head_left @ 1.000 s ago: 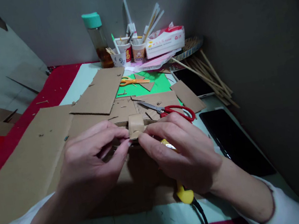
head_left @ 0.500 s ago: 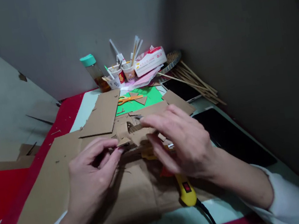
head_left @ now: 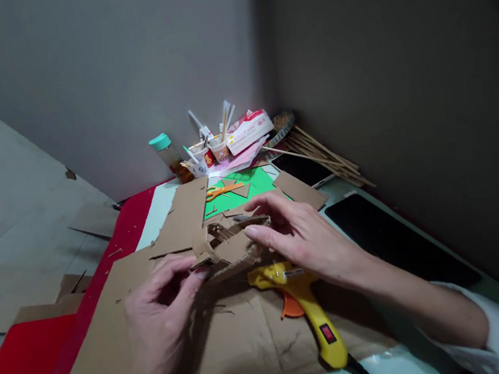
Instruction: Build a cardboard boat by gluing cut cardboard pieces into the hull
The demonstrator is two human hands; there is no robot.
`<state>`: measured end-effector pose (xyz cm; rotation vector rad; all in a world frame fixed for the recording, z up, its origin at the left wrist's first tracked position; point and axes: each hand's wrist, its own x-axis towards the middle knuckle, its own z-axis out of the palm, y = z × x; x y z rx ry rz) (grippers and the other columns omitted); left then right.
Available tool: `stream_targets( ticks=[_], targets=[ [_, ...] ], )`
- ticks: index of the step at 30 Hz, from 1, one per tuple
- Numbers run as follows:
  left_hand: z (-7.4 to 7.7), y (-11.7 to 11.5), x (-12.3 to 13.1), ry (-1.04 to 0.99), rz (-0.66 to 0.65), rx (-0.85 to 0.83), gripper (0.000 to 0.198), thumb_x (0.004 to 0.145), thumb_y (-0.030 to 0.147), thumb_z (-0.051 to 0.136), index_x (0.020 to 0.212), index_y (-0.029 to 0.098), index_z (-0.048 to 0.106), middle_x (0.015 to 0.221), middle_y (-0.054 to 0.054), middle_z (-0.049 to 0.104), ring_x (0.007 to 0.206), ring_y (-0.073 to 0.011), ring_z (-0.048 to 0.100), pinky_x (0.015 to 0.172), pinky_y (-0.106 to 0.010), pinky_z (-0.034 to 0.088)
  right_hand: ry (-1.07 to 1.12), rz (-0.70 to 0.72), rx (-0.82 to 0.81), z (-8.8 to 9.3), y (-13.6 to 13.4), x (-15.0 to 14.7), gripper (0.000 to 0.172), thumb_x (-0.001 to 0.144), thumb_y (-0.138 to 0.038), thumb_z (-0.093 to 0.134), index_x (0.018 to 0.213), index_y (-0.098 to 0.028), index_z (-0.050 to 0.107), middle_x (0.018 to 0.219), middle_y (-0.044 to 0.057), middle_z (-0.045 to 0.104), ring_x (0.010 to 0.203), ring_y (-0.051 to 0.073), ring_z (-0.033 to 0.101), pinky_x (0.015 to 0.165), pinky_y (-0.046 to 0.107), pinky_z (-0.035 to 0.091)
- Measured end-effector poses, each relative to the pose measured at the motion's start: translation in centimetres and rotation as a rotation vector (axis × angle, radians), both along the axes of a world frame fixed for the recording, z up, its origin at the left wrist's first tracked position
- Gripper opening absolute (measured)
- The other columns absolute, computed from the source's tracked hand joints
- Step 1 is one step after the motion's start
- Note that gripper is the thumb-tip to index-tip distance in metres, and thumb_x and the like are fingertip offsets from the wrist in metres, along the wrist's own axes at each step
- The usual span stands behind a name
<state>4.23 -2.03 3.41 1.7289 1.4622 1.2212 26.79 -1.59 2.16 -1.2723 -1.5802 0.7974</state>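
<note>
Between my hands is a small cardboard structure (head_left: 235, 248) with low upright walls and an open top. My left hand (head_left: 162, 312) pinches its left corner between thumb and fingers. At the other end, my right hand (head_left: 291, 231) has its thumb and fingers closed round the right wall. Just below lies a yellow hot glue gun (head_left: 319, 320) with an orange trigger, its nozzle pointing left and its cable running off the front. Under it all is a large brown cardboard sheet (head_left: 231, 346).
Orange scissors (head_left: 222, 191) rest on a green sheet (head_left: 260, 179) behind. Farther back stand a teal-capped bottle (head_left: 170, 158), cups of sticks (head_left: 220, 152) and a tissue pack (head_left: 248, 131). A black tablet (head_left: 398, 240) and wooden sticks (head_left: 330, 159) lie to the right.
My right hand has come down and taken hold of the cardboard structure's right side. My left hand keeps its pinch at the left. The view has tilted up, showing more of the glue gun.
</note>
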Motion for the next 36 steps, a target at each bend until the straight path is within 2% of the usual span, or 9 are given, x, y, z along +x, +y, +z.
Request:
stream_targets(
  ticks=[6, 10, 12, 14, 18, 20, 22, 30, 36],
  targets=[
    [-0.8, -0.5, 0.6, 0.040, 0.032, 0.190, 0.009, 0.082, 0.019, 0.076, 0.077, 0.026, 0.077, 0.087, -0.002, 0.073, 0.081, -0.0200, 0.067, 0.072, -0.026, 0.052, 0.136, -0.008, -0.106, -0.7, 0.0, -0.7, 0.027, 0.088, -0.036, 0.061, 0.110, -0.020, 0.063, 0.096, 0.005, 0.073, 0.069, 0.019, 0.066, 0.064, 0.033, 0.051],
    [-0.8, -0.3, 0.5, 0.078, -0.020, 0.188, 0.012, 0.080, 0.016, 0.076, 0.076, 0.027, 0.078, 0.086, -0.001, 0.075, 0.083, -0.0203, 0.068, 0.076, -0.026, 0.053, -0.006, -0.069, 0.002, -1.2, -0.2, -1.1, 0.023, 0.082, -0.017, 0.053, 0.104, -0.020, 0.057, 0.110, 0.008, 0.067, 0.077, 0.018, 0.063, 0.067, 0.033, 0.049],
    [-0.8, -0.3, 0.4, 0.097, -0.044, 0.134, 0.010, 0.079, 0.018, 0.079, 0.078, 0.028, 0.080, 0.088, -0.002, 0.077, 0.085, -0.0208, 0.070, 0.080, -0.026, 0.054, -0.080, -0.129, 0.094, -1.5, -0.2, -1.2, 0.024, 0.078, -0.013, 0.050, 0.101, -0.020, 0.054, 0.106, 0.009, 0.065, 0.085, 0.021, 0.062, 0.071, 0.035, 0.049],
    [-0.9, -0.4, 0.3, 0.065, -0.035, 0.033, 0.008, 0.078, 0.023, 0.083, 0.085, 0.027, 0.082, 0.092, -0.003, 0.078, 0.082, -0.0204, 0.070, 0.075, -0.025, 0.056, -0.119, -0.185, 0.183, -1.9, -0.1, -1.3, 0.021, 0.077, -0.014, 0.050, 0.097, -0.021, 0.051, 0.099, 0.008, 0.062, 0.090, 0.023, 0.061, 0.074, 0.036, 0.049],
    [-1.1, -0.9, 0.7, -0.297, -0.042, -0.195, 0.022, 0.078, 0.031, 0.084, 0.099, 0.025, 0.081, 0.087, -0.002, 0.074, 0.064, -0.0151, 0.065, 0.054, -0.021, 0.053, -0.145, -0.238, 0.290, -2.4, 0.0, -1.3, 0.019, 0.076, -0.015, 0.050, 0.094, -0.021, 0.048, 0.095, 0.008, 0.060, 0.088, 0.024, 0.060, 0.073, 0.037, 0.049],
    [-1.0, -1.1, 1.0, -0.475, -0.091, -0.280, 0.028, 0.076, 0.030, 0.085, 0.103, 0.024, 0.079, 0.084, -0.001, 0.071, 0.061, -0.0136, 0.064, 0.048, -0.020, 0.053, -0.151, -0.245, 0.307, -2.5, 0.0, -1.4, 0.018, 0.077, -0.015, 0.049, 0.094, -0.021, 0.048, 0.095, 0.008, 0.060, 0.089, 0.024, 0.060, 0.074, 0.037, 0.049],
    [-0.9, -1.2, 1.3, -0.554, -0.103, -0.335, 0.034, 0.072, 0.025, 0.087, 0.104, 0.024, 0.076, 0.083, 0.001, 0.069, 0.057, -0.0127, 0.064, 0.044, -0.020, 0.052, -0.141, -0.248, 0.301, -2.5, -0.1, -1.5, 0.018, 0.078, -0.016, 0.049, 0.095, -0.021, 0.049, 0.095, 0.008, 0.061, 0.089, 0.024, 0.061, 0.072, 0.037, 0.049],
    [-1.1, -1.0, 1.0, -0.499, -0.183, -0.404, 0.023, 0.075, 0.020, 0.086, 0.093, 0.022, 0.072, 0.065, 0.003, 0.070, 0.045, -0.0096, 0.062, 0.043, -0.016, 0.051, -0.043, -0.170, 0.138, -2.1, -0.7, -2.0, 0.019, 0.084, -0.017, 0.052, 0.102, -0.019, 0.053, 0.106, 0.012, 0.065, 0.104, 0.028, 0.063, 0.073, 0.038, 0.051],
    [-0.8, -0.8, 0.9, -0.525, -0.178, -0.473, 0.024, 0.074, 0.018, 0.088, 0.090, 0.019, 0.070, 0.061, 0.001, 0.072, 0.045, -0.0093, 0.062, 0.048, -0.016, 0.054, -0.109, -0.181, 0.213, -2.4, -0.8, -1.9, 0.016, 0.085, -0.016, 0.054, 0.100, -0.020, 0.055, 0.100, 0.010, 0.066, 0.096, 0.025, 0.064, 0.069, 0.035, 0.050]
  ],
)
